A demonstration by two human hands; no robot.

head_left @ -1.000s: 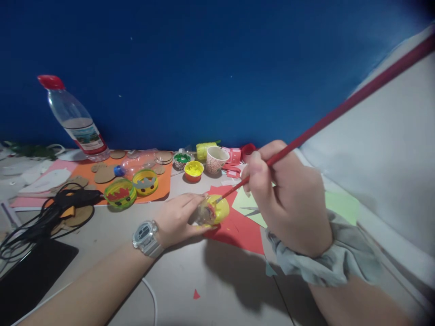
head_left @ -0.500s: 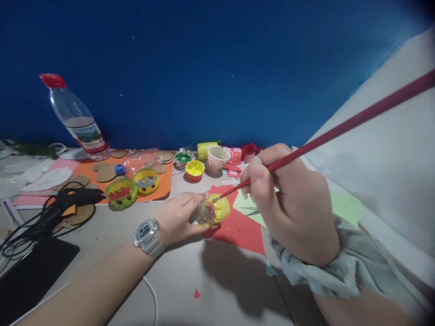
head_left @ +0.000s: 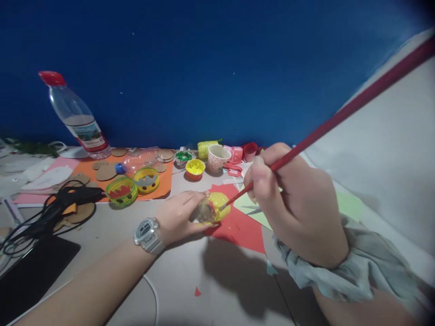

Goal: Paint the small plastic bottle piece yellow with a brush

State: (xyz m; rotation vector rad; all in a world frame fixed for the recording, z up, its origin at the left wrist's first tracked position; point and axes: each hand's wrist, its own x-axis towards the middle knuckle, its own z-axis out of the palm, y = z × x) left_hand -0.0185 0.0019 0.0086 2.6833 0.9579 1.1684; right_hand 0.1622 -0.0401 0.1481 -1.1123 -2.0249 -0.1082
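My left hand [head_left: 178, 217], with a grey watch on its wrist, is closed on a small yellow-painted plastic piece [head_left: 217, 206] that rests on a red paper sheet [head_left: 243, 228]. My right hand [head_left: 295, 203] grips a long red paintbrush [head_left: 340, 115] like a pen. The brush tip touches the yellow piece's near side. A grey scrunchie sits on my right wrist.
A small cup of yellow paint [head_left: 195, 169], a green paint cup [head_left: 182, 158] and a patterned paper cup [head_left: 216, 158] stand behind. Two painted rings [head_left: 132, 186] lie on orange paper. A water bottle [head_left: 76, 117] stands far left. Black cables [head_left: 50, 210] lie at left.
The brush handle has swung slightly and its tip has shifted a little over the yellow piece. My left hand has kept its hold.
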